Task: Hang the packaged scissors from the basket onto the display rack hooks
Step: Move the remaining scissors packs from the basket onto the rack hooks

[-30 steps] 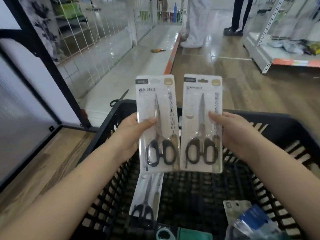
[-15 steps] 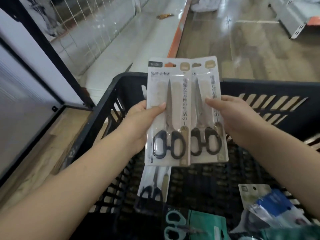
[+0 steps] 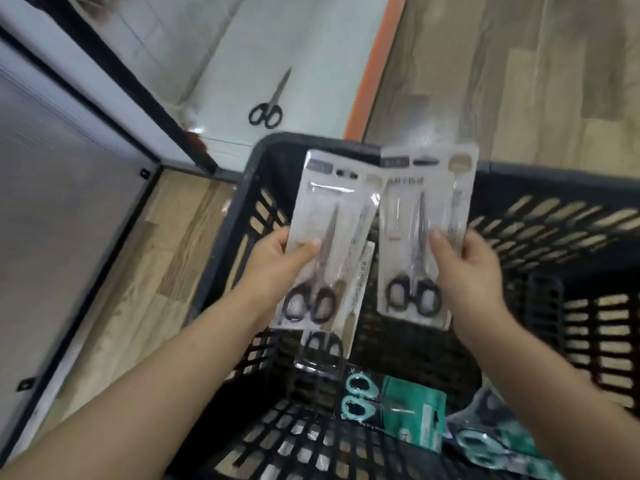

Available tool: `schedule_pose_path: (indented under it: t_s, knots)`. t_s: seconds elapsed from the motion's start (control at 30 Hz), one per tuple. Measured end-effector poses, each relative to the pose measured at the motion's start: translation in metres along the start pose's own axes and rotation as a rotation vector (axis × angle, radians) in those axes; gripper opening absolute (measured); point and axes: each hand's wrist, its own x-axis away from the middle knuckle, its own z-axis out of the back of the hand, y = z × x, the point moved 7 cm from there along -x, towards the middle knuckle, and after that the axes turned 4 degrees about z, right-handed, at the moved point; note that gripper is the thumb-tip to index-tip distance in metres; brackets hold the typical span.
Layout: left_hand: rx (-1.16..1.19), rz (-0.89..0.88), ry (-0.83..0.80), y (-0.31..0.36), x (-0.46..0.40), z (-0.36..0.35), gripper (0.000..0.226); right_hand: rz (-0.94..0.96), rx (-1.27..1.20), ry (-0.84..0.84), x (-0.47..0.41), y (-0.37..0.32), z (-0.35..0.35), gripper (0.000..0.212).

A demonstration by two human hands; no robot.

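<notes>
Head view: one scissors pack (image 3: 323, 244) is pinched by the left hand (image 3: 277, 261), another pack (image 3: 420, 233) by the right hand (image 3: 465, 268), above the basket (image 3: 519, 181). Hang holes should be kept uppermost and unobstructed; no rack hooks are seen.

Blk basket (image 3: 519, 174); teal-handled scissors (image 3: 356, 398).

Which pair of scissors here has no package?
The black scissors lying loose on the white floor beyond the basket; all the others are sealed in packs.
</notes>
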Motion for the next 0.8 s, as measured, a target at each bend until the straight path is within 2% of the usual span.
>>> schedule_pose_path:
  t_s: [0.13,0.23,0.3,0.4,0.47,0.57,0.67,0.73,0.8]
  knots:
    - [0.065,0.083,0.108,0.048,0.03,0.029,0.005,-0.237,-0.005,-0.041,0.024,-0.038,-0.008,0.015]
    - [0.229,0.148,0.187,0.105,0.067,0.058,0.007,-0.279,0.028,-0.117,0.042,-0.114,-0.01,0.018]
    - [0.306,0.167,0.237,0.148,0.1,0.082,0.006,-0.229,0.07,-0.203,0.058,-0.184,-0.012,0.018]
    - [0.405,0.178,0.318,0.221,0.166,0.117,0.009,-0.056,0.12,-0.299,0.091,-0.304,-0.008,0.017]
    - [0.487,0.156,0.382,0.27,0.22,0.143,0.007,0.064,0.117,-0.391,0.122,-0.388,-0.01,0.011]
    - [0.579,0.09,0.518,0.333,0.304,0.185,0.017,0.182,0.07,-0.503,0.174,-0.495,-0.013,0.009]
    - [0.688,-0.014,0.599,0.372,0.391,0.227,0.027,0.258,0.066,-0.629,0.229,-0.567,-0.019,0.015]
    - [0.715,-0.074,0.643,0.384,0.445,0.252,0.036,0.314,0.073,-0.692,0.268,-0.598,-0.023,0.01]
    - [0.713,-0.088,0.75,0.381,0.502,0.273,0.027,0.357,0.038,-0.776,0.313,-0.618,-0.029,0.006]
